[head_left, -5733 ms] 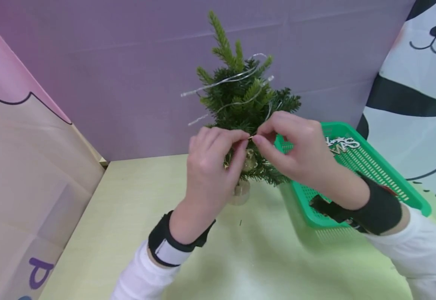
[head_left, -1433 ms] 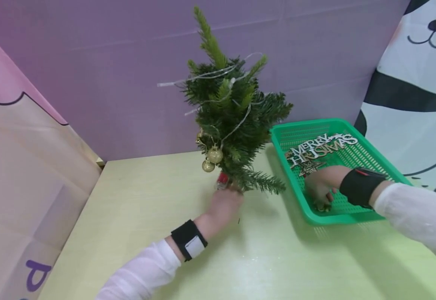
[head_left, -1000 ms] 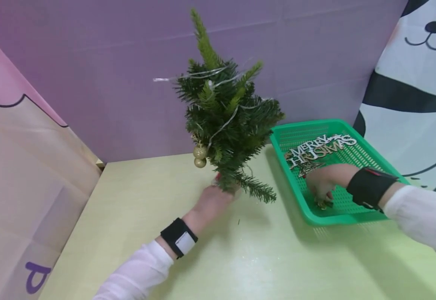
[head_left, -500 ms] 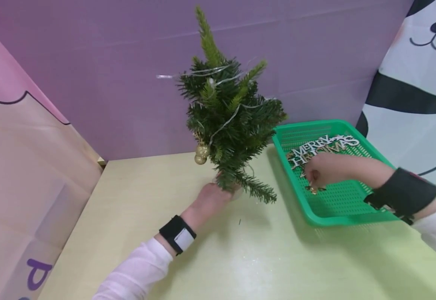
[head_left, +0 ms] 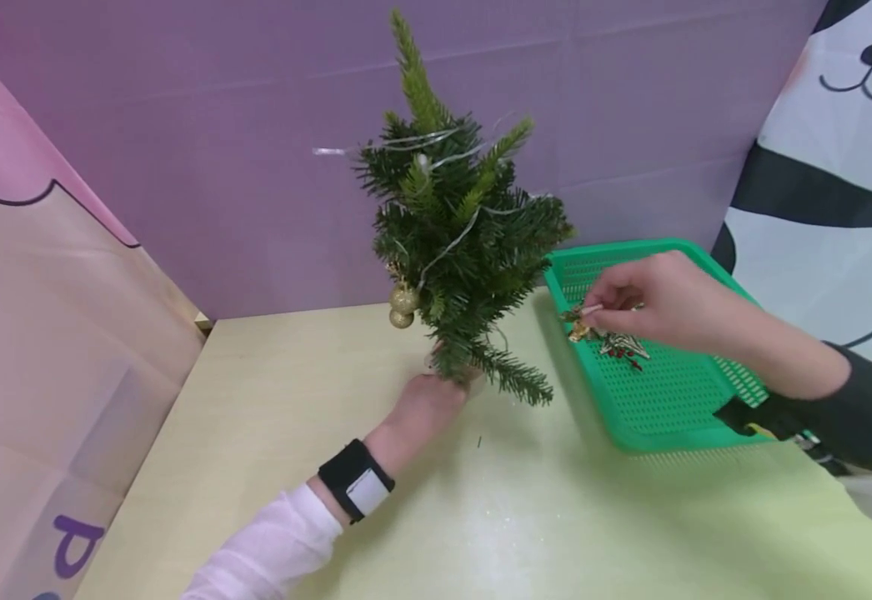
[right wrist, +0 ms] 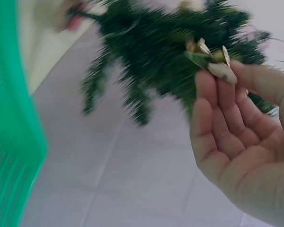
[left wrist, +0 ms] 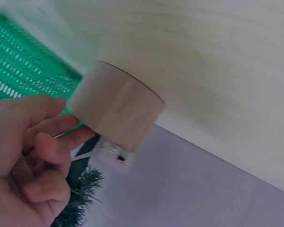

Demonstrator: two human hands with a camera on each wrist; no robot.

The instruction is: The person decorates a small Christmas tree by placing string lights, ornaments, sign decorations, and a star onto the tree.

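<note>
One pale wood tabletop (head_left: pixel 293 400); purple wall (head_left: pixel 218 125); green basket (head_left: pixel 669 408).

Tree (head_left: pixel 462 242): dark green needles, lighter yellow-green tips, thin silver wire wound through. Two gold glitter baubles (head_left: pixel 403 304) on its left side. Tree base (left wrist: pixel 114 106): plain light wood. Basket (head_left: pixel 676 400): bright green, perforated grid. Ornament (head_left: pixel 607 337): gold and silver with red dots. Bench (head_left: pixel 271 433): pale yellow-green. Back wall (head_left: pixel 218 142): purple. Panda print (head_left: pixel 834 142): black on white. Wrist straps (head_left: pixel 353 482): black, one with a white patch. Sleeves (head_left: pixel 274 546): white.
</note>
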